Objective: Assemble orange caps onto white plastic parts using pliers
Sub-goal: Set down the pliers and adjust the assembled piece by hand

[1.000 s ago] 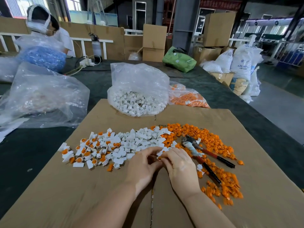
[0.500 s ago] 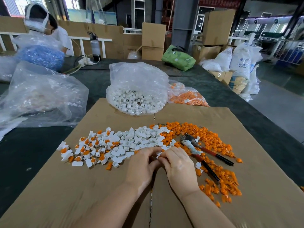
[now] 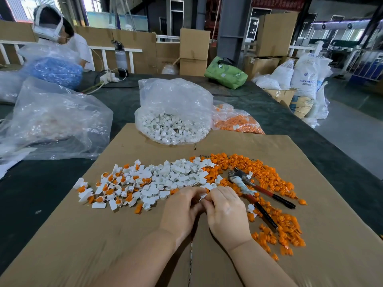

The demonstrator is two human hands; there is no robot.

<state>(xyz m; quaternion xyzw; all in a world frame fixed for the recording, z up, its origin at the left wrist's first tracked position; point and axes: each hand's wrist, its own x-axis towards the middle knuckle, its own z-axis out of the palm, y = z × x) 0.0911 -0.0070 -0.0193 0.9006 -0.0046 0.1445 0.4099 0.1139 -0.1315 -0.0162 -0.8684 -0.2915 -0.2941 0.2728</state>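
My left hand point(image 3: 180, 211) and my right hand point(image 3: 227, 214) meet at the fingertips over the cardboard sheet point(image 3: 103, 235). Together they pinch a small white plastic part point(image 3: 203, 196); whether an orange cap is on it is hidden by the fingers. Loose white parts point(image 3: 176, 175) lie in a heap just beyond my hands. Parts with orange caps fitted point(image 3: 107, 189) lie to the left. Loose orange caps point(image 3: 267, 179) spread to the right. The red-handled pliers point(image 3: 255, 193) lie on those caps, right of my right hand, untouched.
A clear bag of white parts point(image 3: 172, 121) and a bag of orange caps point(image 3: 236, 121) stand behind the cardboard. A large crumpled clear bag point(image 3: 56, 119) lies at the left. Another person point(image 3: 56, 32) sits at the far left behind a blue-filled bag. Boxes and sacks stand beyond the table.
Both hands have stayed together at the same spot, with only small finger movements on the white part. The pliers and the heaps have not moved.
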